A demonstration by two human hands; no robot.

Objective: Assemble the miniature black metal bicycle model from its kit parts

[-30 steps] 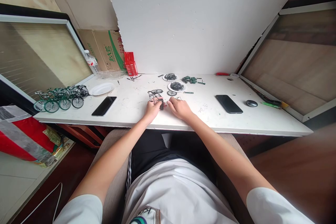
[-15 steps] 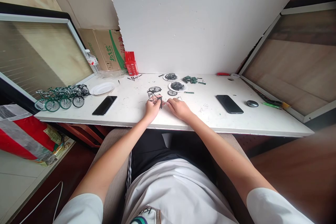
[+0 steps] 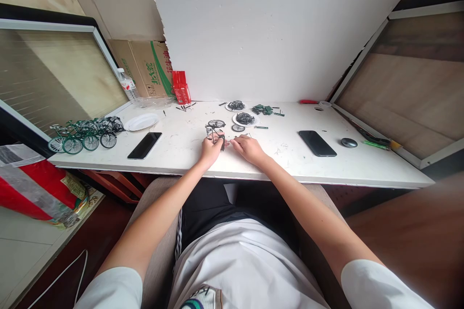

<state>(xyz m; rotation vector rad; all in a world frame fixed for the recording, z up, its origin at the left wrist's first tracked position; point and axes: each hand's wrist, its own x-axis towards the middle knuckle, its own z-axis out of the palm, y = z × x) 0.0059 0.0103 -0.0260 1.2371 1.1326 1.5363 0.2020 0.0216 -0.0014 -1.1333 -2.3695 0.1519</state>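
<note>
Near the front of the white table, my left hand [image 3: 210,151] is closed around a small black model bicycle [image 3: 216,124]. One of its spoked wheels sticks out past the fingertips, and part of the frame is hidden by the hand. Just to the right, my right hand [image 3: 248,147] is closed in a pinch, its fingertips close to the bicycle. Something thin and reddish shows between the two hands, too small to name. A loose spoked wheel [image 3: 238,128] lies beyond my right hand.
White plates hold dark wheels [image 3: 245,119] and parts [image 3: 236,105]; green pieces [image 3: 264,109] lie beside them. Finished-looking model bicycles [image 3: 90,141] stand at left, near a white plate [image 3: 141,122] and a phone [image 3: 144,146]. Another phone [image 3: 317,144] and a mouse [image 3: 348,143] are at right.
The model bicycle in my left hand has shifted and tilted slightly to the right. My right hand's fingers have moved a little; it stays beside the bicycle.
</note>
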